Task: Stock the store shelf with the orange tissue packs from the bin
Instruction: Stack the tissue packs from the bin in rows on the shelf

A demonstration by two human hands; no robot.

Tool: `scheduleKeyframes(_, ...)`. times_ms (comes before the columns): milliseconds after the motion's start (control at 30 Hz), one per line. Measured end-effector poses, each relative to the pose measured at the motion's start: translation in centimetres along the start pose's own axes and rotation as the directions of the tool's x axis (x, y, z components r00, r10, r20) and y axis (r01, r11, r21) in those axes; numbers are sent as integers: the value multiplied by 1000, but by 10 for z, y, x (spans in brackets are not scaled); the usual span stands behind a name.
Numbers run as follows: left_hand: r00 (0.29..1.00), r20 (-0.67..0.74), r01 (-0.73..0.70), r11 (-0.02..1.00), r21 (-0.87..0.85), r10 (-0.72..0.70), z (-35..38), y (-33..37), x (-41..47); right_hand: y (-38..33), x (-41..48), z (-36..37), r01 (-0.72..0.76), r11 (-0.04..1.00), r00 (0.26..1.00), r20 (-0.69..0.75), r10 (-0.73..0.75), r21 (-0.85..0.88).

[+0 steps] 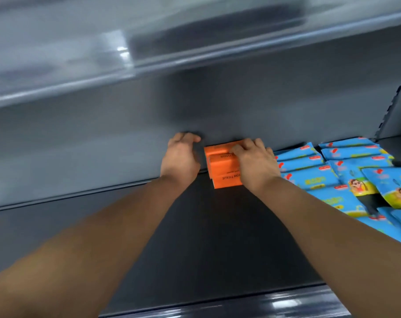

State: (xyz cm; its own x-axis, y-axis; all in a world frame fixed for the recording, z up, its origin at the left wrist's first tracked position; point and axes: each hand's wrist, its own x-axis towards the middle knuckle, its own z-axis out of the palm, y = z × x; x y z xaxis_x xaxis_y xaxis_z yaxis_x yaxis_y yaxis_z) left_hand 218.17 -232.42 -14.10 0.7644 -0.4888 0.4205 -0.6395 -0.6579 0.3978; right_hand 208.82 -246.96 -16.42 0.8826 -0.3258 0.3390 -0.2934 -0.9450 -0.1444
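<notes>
orange tissue packs (224,167) sit at the back of shelf (218,237), beside blue packs (309,161); right hand (254,161) fingers curl over them, likely squaring the row; left hand (180,157) loosely curled alongside, holding nothing

I see rectangular orange plastic-wrapped tissue packs (224,173) lying flat in a small, slightly staggered stack at the back edge of the dark grey metal store shelf (218,237), close against its rear wall. Their black lettering reads upside down from my view. The right hand (256,161) curls over the stack's right side, and the left hand (181,157) sits just beside its left side.
</notes>
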Motion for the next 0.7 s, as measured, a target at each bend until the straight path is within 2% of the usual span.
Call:
scheduleKeyframes(167,999,41,-8,1000,-23,9,-5,3,-5,-6,11,11,-45,998,999,-25,46,53)
scheduleKeyframes(367,994,76,-66,995,-79,72,-13,16,-20,-8,4,6,-48,999,998,-41,49,12)
scheduleKeyframes(700,996,56,-65,995,-81,70,-67,24,-108,-37,-100,-42,22,999,999,-47,-24,-37)
